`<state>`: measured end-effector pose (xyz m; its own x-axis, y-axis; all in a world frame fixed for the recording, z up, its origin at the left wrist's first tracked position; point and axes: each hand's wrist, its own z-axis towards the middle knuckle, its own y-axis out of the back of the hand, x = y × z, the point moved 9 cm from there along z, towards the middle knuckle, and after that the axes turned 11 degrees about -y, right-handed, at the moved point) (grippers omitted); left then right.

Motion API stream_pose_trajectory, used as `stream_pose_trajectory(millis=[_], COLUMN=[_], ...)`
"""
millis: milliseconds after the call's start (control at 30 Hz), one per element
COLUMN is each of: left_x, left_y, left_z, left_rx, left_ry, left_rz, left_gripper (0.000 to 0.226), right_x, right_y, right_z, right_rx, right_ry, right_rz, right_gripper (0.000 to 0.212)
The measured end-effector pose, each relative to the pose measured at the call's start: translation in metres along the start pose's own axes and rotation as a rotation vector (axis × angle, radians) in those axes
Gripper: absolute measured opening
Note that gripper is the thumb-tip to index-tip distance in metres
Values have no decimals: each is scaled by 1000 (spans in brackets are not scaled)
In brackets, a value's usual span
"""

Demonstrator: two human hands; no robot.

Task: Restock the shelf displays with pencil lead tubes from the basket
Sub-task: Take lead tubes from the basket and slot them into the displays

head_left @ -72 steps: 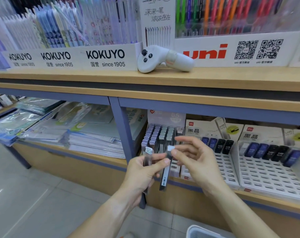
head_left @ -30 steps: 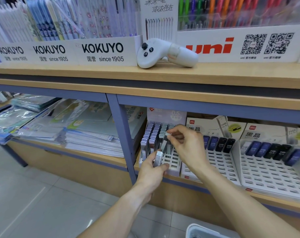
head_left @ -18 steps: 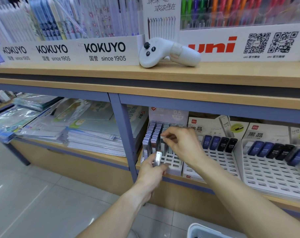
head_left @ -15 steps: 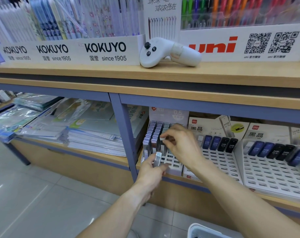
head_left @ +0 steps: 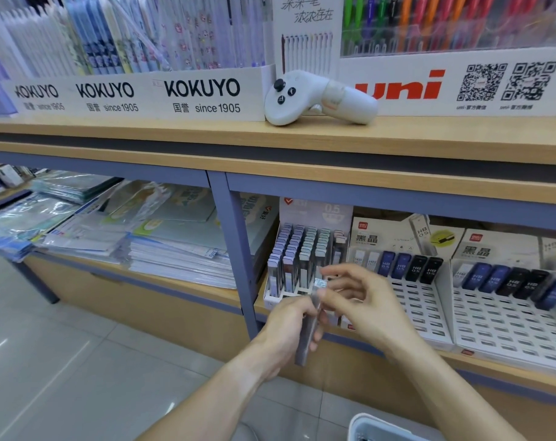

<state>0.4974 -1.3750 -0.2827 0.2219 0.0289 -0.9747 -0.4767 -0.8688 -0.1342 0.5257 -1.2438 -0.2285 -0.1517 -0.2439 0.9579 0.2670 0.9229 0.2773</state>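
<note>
- Far left, lower shelf: stacks of plastic-wrapped paper goods [head_left: 162, 237], lying flat.
- Upper shelf: KOKUYO pen display [head_left: 136, 93] at left, white handheld controller [head_left: 318, 98] lying on the wooden ledge at centre, uni pen display [head_left: 429, 87] to its right.
- Left hand [head_left: 291, 329]: fingers curled round a pencil lead tube [head_left: 311, 323], a grey translucent stick with a pale cap. Tube stands near upright, slightly tilted, cap end up, lower end poking out below the palm. Whether the hand holds more than one tube cannot be told; motion blur.
- Tube sits in front of the left-most lead display [head_left: 302, 259], below its filled rows, not in any slot.
- That display: rows of upright tubes with lilac and pale green caps filling most of the back and left; front slots hidden behind the hands.
- Right hand [head_left: 362, 300]: just beside the left, thumb and forefinger closing narrowly at the tube's cap end, other fingers loosely spread. Contact looks like a pinch on the cap, though blurred.
- Right of the hands: two white slotted displays [head_left: 499, 316], each with one back row of dark blue and black HB 0.5 tubes; remaining slots open.
- Bottom edge, right of centre: rim of a pale basket [head_left: 375, 424] on the tiled floor, well below the hands.
</note>
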Motion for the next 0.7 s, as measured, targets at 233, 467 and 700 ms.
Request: stream_pose_trajectory(millis=[233, 467, 700], left_x=[-18, -28, -26], left_y=[-1, -6, -14], left_z=[-4, -5, -6], left_rx=[-21, -33, 19], left_ry=[-169, -256, -260], left_rz=[181, 36, 98], left_gripper=[40, 19, 23], right_x=[-17, -7, -6], right_y=[30, 42, 43], right_z=[-9, -9, -7], right_rx=[-194, -203, -201], right_ry=[-97, -5, 41], right_rz=[260, 330, 311], right_gripper=[24, 24, 25])
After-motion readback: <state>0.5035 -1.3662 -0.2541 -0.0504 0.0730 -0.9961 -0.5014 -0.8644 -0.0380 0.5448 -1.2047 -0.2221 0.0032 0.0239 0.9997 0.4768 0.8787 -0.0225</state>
